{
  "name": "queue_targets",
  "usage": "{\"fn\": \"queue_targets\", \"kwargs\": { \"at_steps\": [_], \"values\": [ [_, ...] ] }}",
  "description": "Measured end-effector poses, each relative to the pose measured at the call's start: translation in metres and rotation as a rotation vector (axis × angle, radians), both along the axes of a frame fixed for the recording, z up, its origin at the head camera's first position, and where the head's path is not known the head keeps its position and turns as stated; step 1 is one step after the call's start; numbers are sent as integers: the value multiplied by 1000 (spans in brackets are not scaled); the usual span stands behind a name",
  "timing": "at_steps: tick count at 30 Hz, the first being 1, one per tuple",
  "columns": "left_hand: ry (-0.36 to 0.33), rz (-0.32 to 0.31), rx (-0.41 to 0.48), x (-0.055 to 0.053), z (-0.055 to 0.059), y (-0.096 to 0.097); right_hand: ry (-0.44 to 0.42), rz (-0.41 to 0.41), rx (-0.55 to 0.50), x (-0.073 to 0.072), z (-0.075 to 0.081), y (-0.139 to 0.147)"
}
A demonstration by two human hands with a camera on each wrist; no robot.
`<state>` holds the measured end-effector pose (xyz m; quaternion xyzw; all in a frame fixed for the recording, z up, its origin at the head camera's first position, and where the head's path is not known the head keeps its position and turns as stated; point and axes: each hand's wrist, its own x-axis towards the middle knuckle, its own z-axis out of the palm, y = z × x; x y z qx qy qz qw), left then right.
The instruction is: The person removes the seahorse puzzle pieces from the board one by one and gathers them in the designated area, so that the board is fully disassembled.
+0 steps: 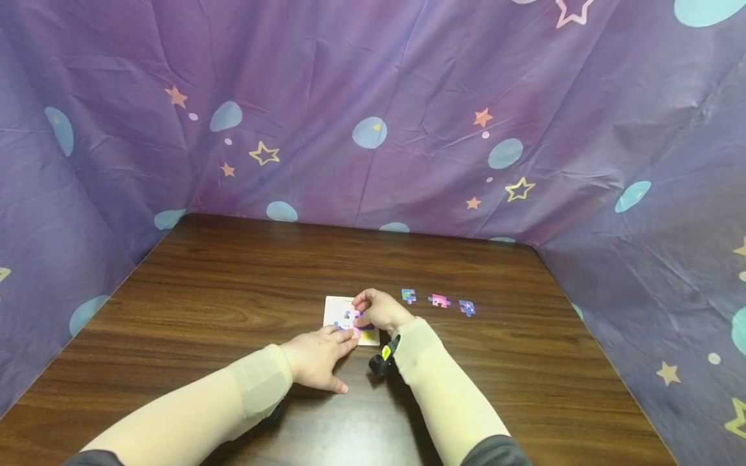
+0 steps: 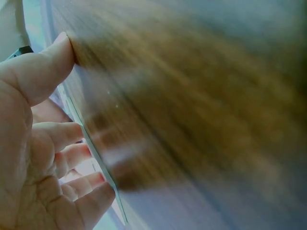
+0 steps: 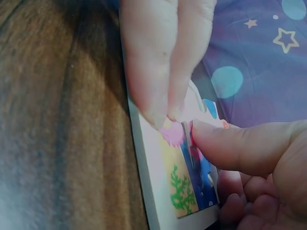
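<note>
A small white-bordered puzzle board lies on the table with colourful picture pieces in it. My right hand is over its right part, thumb and fingers bent, and pinches a puzzle piece against the picture. From the left, my left hand lies low with nearly straight fingers touching the board's near part and its thumb spread on the table. In the left wrist view the fingertips rest along the board's thin edge. The hands hide much of the picture; yellow sand and a green plant show.
Three loose puzzle pieces lie right of the board: a blue-green one, a pink one and a blue one. The brown wooden table is bordered by a purple star-patterned curtain. A black wrist camera hangs by the right wrist.
</note>
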<state>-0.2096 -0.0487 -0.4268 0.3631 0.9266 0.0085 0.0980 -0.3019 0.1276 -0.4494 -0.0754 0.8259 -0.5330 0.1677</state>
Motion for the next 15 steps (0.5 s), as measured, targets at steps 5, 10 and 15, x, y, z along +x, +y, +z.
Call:
{"fn": "queue_targets", "kwargs": {
  "at_steps": [5,10,15],
  "values": [
    [-1,-3,-1,0,0,-1,0,1,-10,0,-1,2],
    [0,-4,5,0,0,0,-10,10,-31,1,-1,2],
    [-3,3,10,0,0,0,-7,-9,-36,1,-3,1]
  ]
}}
